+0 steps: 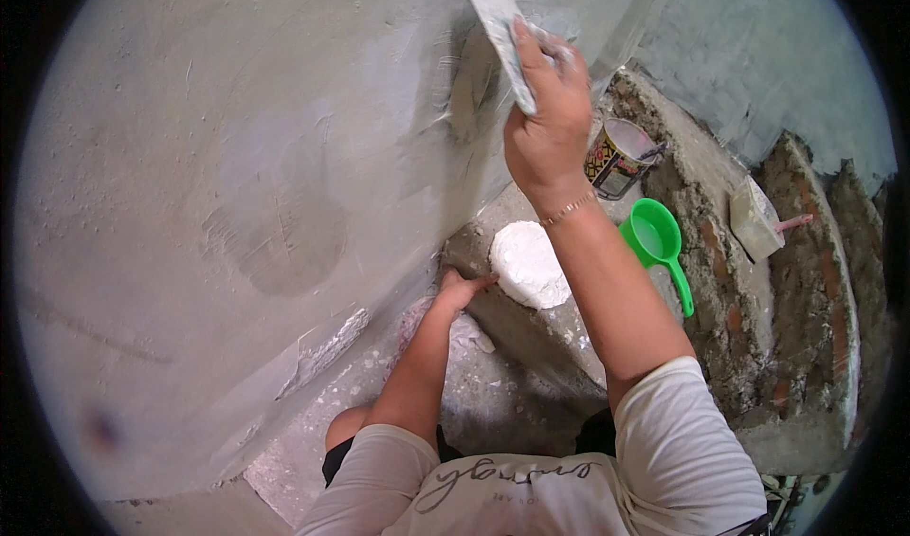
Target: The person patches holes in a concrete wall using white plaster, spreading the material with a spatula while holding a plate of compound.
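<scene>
Wall [171, 176]: smoothing apparently in hand. Left hand [459, 290], fingers extended, holds nothing visible, beside white mound [529, 263]. Right hand [553, 90] grips white blade [495, 29] by wall; contact unclear. Another stroke likely calls for even pressure. Right forearm crosses before step [469, 247]; beyond: can [614, 164], green dipper [654, 231].

Toward 10 o'clock the grey wall [180, 138] looks like matt plaster, mostly smooth but scratched and pitted, while the flat blade [500, 34] near 12 o'clock has a smooth face smeared with chalky white. Just off centre toward 3 o'clock the white mound [529, 263] is matt and lumpy like thick paste, and farther out that way come a smooth, faintly glossy green plastic dipper [654, 233] and steps [806, 271] of rough, crumbly cement with reddish brick-like patches. At 6 o'clock the white shirt [540, 503] is soft, matt cloth.
</scene>
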The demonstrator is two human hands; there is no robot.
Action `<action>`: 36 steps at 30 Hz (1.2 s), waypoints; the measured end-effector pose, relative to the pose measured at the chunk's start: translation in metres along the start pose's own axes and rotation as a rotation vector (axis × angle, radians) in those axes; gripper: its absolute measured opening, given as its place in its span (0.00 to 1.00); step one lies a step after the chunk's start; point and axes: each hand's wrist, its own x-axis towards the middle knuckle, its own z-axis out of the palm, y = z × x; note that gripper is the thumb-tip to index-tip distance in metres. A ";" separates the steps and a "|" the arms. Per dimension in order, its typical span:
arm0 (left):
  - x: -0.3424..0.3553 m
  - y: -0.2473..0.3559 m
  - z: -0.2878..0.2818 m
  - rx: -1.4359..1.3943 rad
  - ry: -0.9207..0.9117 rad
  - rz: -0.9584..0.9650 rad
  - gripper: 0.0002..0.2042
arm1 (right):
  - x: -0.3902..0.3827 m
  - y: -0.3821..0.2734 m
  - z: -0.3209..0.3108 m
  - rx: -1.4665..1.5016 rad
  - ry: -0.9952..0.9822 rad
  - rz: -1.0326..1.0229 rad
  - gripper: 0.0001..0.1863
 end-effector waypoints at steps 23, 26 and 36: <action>0.013 -0.014 -0.008 -0.036 -0.033 -0.011 0.48 | -0.003 0.016 -0.020 -0.066 -0.714 0.086 0.23; 0.004 -0.002 -0.001 -0.110 -0.068 -0.014 0.50 | 0.038 0.032 -0.040 0.132 -0.280 0.089 0.22; 0.026 -0.033 -0.016 -0.066 -0.001 0.048 0.49 | -0.052 0.020 0.013 -0.090 -0.184 -0.030 0.24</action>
